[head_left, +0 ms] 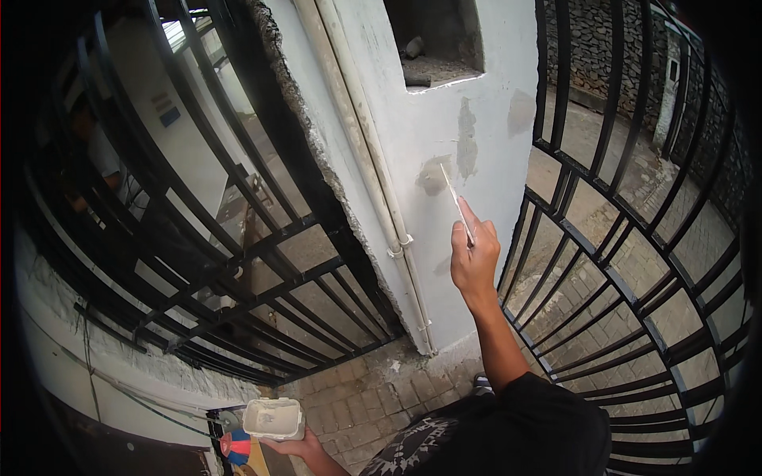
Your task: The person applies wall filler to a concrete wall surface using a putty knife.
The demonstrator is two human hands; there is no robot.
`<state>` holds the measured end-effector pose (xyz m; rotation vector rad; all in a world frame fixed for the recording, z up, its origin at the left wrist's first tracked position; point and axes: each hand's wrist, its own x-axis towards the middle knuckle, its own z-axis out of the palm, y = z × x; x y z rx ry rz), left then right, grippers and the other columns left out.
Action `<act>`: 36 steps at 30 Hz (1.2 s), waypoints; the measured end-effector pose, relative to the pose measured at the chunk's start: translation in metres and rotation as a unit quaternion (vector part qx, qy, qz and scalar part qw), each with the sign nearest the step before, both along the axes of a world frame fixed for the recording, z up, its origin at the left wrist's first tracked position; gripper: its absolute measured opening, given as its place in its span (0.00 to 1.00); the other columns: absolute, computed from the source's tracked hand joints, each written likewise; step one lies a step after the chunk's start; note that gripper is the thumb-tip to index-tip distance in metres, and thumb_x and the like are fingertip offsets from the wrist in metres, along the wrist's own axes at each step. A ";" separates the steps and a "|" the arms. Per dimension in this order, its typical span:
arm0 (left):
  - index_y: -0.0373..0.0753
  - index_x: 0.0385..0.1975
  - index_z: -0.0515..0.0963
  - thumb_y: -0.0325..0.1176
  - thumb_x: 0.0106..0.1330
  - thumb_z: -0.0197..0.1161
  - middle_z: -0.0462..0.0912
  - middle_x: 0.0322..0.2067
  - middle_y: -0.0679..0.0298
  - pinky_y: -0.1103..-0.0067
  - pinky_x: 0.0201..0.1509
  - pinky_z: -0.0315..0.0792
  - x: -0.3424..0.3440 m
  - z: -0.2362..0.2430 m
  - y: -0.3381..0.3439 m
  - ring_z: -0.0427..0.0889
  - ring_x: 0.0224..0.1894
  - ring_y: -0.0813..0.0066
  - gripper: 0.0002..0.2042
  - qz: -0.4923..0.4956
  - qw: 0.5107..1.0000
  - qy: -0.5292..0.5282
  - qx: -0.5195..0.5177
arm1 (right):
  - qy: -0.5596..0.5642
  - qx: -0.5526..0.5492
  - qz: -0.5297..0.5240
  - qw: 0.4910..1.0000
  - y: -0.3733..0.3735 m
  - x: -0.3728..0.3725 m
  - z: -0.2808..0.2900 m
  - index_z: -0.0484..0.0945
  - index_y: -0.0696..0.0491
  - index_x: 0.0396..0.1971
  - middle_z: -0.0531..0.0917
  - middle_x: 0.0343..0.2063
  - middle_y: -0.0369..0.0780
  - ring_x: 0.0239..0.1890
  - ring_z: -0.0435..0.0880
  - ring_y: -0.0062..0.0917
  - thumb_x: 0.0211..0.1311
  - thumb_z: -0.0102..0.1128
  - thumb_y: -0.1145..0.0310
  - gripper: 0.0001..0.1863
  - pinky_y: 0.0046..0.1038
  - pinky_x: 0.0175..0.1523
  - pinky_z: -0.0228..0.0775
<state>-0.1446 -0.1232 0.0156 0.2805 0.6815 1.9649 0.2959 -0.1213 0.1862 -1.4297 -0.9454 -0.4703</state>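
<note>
My right hand grips a thin putty knife, its blade at a grey patch on the white pillar. More grey patches show higher up and to the right. Down at the lower left, my left hand holds a white plastic tub with pale paste inside.
Two pipes run down the pillar beside a rough edge, below a recess. Black barred gates flank both sides. Behind the left one is a partly hidden person. Paving and colourful objects lie low.
</note>
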 end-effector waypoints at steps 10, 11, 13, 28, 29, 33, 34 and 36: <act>0.47 0.66 0.63 0.64 0.66 0.45 0.72 0.59 0.57 0.56 0.49 0.78 -0.004 -0.012 -0.006 0.77 0.56 0.52 0.35 0.018 1.000 0.017 0.004 | 0.380 0.188 0.362 0.830 0.000 0.017 -0.010 0.73 0.63 0.54 0.66 0.21 0.28 0.22 0.57 0.13 0.70 0.45 0.54 0.27 0.21 0.34 0.57; 0.47 0.66 0.63 0.64 0.65 0.45 0.72 0.59 0.57 0.56 0.48 0.78 -0.003 -0.011 -0.006 0.77 0.55 0.52 0.35 0.024 1.000 0.013 0.001 | 0.370 0.204 0.326 0.846 0.000 0.014 -0.008 0.72 0.63 0.56 0.66 0.21 0.28 0.21 0.57 0.13 0.71 0.46 0.53 0.28 0.22 0.34 0.58; 0.47 0.65 0.63 0.64 0.65 0.46 0.72 0.59 0.57 0.56 0.47 0.79 -0.003 -0.010 -0.005 0.77 0.55 0.52 0.35 0.029 1.000 0.010 -0.004 | 0.360 0.218 0.289 0.860 0.000 0.008 -0.004 0.71 0.63 0.57 0.65 0.21 0.27 0.21 0.56 0.13 0.71 0.46 0.53 0.28 0.22 0.34 0.58; 0.47 0.67 0.61 0.63 0.67 0.43 0.71 0.60 0.57 0.56 0.51 0.77 -0.017 -0.006 0.021 0.75 0.57 0.52 0.34 -0.030 0.999 0.011 -0.001 | -0.121 -0.115 -0.121 0.979 0.053 0.000 -0.071 0.73 0.52 0.61 0.66 0.24 0.38 0.32 0.62 0.31 0.54 0.65 0.63 0.32 0.33 0.40 0.53; 0.48 0.67 0.61 0.63 0.67 0.42 0.71 0.60 0.58 0.56 0.52 0.77 -0.016 -0.001 0.022 0.75 0.57 0.53 0.34 -0.035 0.999 0.022 -0.003 | -0.122 -0.115 -0.121 0.978 0.044 -0.004 -0.068 0.74 0.53 0.60 0.66 0.24 0.38 0.32 0.62 0.31 0.54 0.64 0.64 0.30 0.33 0.40 0.52; 0.47 0.67 0.61 0.63 0.69 0.40 0.70 0.61 0.58 0.56 0.53 0.76 -0.028 -0.001 0.032 0.75 0.58 0.53 0.33 -0.041 0.999 0.028 -0.005 | -0.103 -0.047 -0.155 0.981 0.042 -0.007 -0.041 0.74 0.54 0.60 0.66 0.24 0.38 0.32 0.62 0.31 0.56 0.62 0.64 0.29 0.32 0.40 0.53; 0.47 0.67 0.61 0.63 0.69 0.40 0.70 0.61 0.58 0.56 0.53 0.76 -0.026 -0.001 0.034 0.75 0.58 0.53 0.33 -0.048 0.999 0.023 -0.005 | -0.107 -0.048 -0.162 0.980 0.048 -0.005 -0.038 0.74 0.54 0.60 0.66 0.24 0.38 0.32 0.62 0.31 0.56 0.62 0.64 0.29 0.32 0.40 0.53; 0.47 0.67 0.60 0.63 0.69 0.40 0.70 0.61 0.58 0.56 0.53 0.76 -0.022 0.001 0.037 0.75 0.58 0.53 0.33 -0.038 0.999 0.003 -0.031 | -0.105 -0.065 -0.155 0.980 0.070 0.003 -0.050 0.74 0.54 0.60 0.67 0.24 0.39 0.32 0.63 0.31 0.56 0.61 0.65 0.29 0.32 0.40 0.53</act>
